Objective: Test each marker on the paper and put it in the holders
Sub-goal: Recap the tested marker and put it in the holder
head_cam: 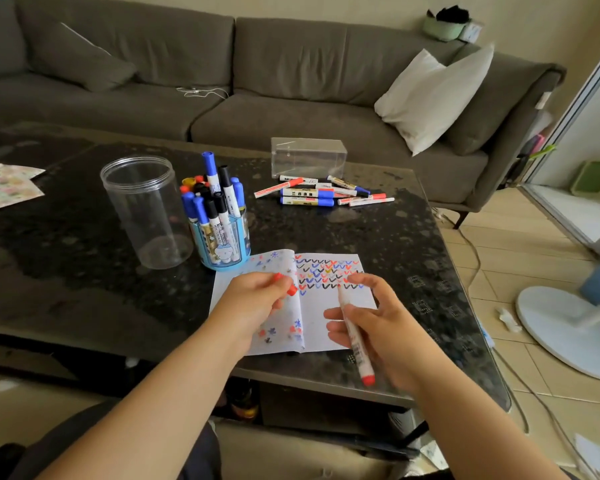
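Here, from the head camera, your right hand (378,327) grips an uncapped red marker (355,336) between thumb and curled fingers. Its long axis runs near to far: the tip points away from you and touches the right page of the open notebook (323,327), just below the rows of coloured ticks, while its red end points back toward you, over the near edge of the dark surface (378,233). Your left hand (257,299) pinches the red cap (284,284) over the left page.

Just beyond the notebook's far left corner stands the blue holder (224,245), crowded with capped markers, and left of it a clear plastic jar (146,209). Farther back, right of the holder, a pile of loose markers (321,192) lies flat in front of a clear box (309,157).

Bare surface lies between notebook and pile. The surface's right edge runs well right of the notebook; a grey sofa (291,81) stands beyond the far edge.
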The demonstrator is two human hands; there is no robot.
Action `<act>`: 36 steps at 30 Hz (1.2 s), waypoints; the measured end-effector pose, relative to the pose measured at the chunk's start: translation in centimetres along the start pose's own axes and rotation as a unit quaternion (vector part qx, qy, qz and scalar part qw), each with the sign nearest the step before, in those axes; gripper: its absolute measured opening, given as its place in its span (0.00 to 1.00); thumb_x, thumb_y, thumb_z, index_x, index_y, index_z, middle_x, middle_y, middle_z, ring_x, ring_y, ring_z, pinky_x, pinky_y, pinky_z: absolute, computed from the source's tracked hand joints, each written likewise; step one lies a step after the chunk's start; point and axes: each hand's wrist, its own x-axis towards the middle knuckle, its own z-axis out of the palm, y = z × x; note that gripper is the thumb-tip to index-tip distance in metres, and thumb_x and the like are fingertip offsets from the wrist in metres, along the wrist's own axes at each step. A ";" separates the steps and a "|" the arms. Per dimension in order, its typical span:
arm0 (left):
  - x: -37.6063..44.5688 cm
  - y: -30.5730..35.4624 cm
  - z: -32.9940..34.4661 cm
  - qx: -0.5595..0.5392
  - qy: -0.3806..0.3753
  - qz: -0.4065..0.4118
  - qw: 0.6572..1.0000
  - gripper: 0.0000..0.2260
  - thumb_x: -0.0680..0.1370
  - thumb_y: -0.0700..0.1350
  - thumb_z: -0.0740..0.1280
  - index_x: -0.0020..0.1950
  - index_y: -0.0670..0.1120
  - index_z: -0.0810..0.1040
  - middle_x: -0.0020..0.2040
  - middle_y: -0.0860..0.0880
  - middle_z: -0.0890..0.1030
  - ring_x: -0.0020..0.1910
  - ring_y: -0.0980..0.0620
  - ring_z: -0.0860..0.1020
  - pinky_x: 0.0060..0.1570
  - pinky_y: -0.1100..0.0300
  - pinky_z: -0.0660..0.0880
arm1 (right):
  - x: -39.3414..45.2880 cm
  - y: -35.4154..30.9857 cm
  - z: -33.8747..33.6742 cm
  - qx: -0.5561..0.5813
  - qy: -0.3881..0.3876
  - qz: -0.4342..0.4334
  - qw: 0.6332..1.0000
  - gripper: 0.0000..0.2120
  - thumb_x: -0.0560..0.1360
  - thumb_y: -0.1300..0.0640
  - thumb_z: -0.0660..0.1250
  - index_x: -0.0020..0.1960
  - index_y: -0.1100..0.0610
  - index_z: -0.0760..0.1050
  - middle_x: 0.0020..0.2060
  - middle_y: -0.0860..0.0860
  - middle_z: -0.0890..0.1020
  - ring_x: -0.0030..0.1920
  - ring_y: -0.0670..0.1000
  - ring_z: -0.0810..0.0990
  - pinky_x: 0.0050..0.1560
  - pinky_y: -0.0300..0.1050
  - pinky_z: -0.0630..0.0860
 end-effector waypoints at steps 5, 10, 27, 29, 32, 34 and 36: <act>1.4 -0.3 -0.5 0.111 -0.006 0.072 0.991 0.05 0.76 0.48 0.67 0.49 0.50 0.82 0.43 0.53 0.81 0.46 0.55 0.78 0.46 0.60 0.74 | 3.3 -0.4 -0.4 0.124 0.034 0.053 0.990 0.15 0.81 0.65 0.54 0.53 0.61 0.80 0.42 0.62 0.84 0.39 0.52 0.83 0.42 0.44 0.82; 3.8 -1.1 -0.2 0.177 0.003 0.096 0.980 0.06 0.76 0.48 0.67 0.52 0.50 0.79 0.49 0.53 0.80 0.49 0.56 0.77 0.46 0.63 0.73 | 7.0 0.8 -0.7 0.129 -0.059 0.047 0.989 0.11 0.79 0.70 0.56 0.55 0.63 0.76 0.40 0.59 0.82 0.35 0.48 0.80 0.40 0.39 0.80; 7.1 -3.0 2.6 0.245 0.039 0.175 0.953 0.05 0.77 0.50 0.65 0.51 0.53 0.79 0.46 0.57 0.80 0.44 0.60 0.76 0.38 0.71 0.67 | 13.9 5.6 -0.9 -0.264 0.069 -0.219 0.937 0.13 0.73 0.61 0.68 0.33 0.56 0.67 0.23 0.43 0.69 0.26 0.42 0.65 0.29 0.36 0.61; 7.2 -3.3 2.6 0.237 0.038 0.169 0.956 0.05 0.77 0.50 0.65 0.51 0.54 0.79 0.46 0.58 0.80 0.44 0.60 0.75 0.38 0.75 0.65 | 13.9 5.7 -0.9 -0.277 0.060 -0.231 0.931 0.15 0.73 0.59 0.68 0.32 0.56 0.64 0.22 0.43 0.67 0.26 0.42 0.63 0.28 0.35 0.60; 7.1 -3.6 2.5 0.231 0.038 0.159 0.959 0.06 0.77 0.49 0.65 0.52 0.54 0.78 0.46 0.59 0.79 0.44 0.60 0.76 0.38 0.76 0.66 | 14.0 5.8 -0.7 -0.286 0.050 -0.238 0.927 0.16 0.74 0.62 0.68 0.32 0.59 0.64 0.24 0.43 0.67 0.27 0.42 0.64 0.29 0.34 0.61; 7.0 -3.7 2.4 0.225 0.036 0.153 0.962 0.05 0.77 0.49 0.64 0.52 0.53 0.78 0.46 0.58 0.80 0.45 0.60 0.76 0.39 0.75 0.67 | 13.9 5.7 -0.5 -0.291 0.050 -0.239 0.925 0.15 0.74 0.63 0.68 0.33 0.60 0.65 0.24 0.44 0.68 0.27 0.42 0.65 0.29 0.33 0.61; 7.1 -3.8 2.4 0.221 0.036 0.149 0.963 0.05 0.77 0.49 0.64 0.52 0.54 0.78 0.47 0.58 0.80 0.45 0.60 0.76 0.39 0.76 0.67 | 13.9 5.6 -0.3 -0.292 0.049 -0.237 0.925 0.15 0.74 0.63 0.68 0.33 0.59 0.65 0.24 0.44 0.69 0.26 0.42 0.66 0.29 0.33 0.62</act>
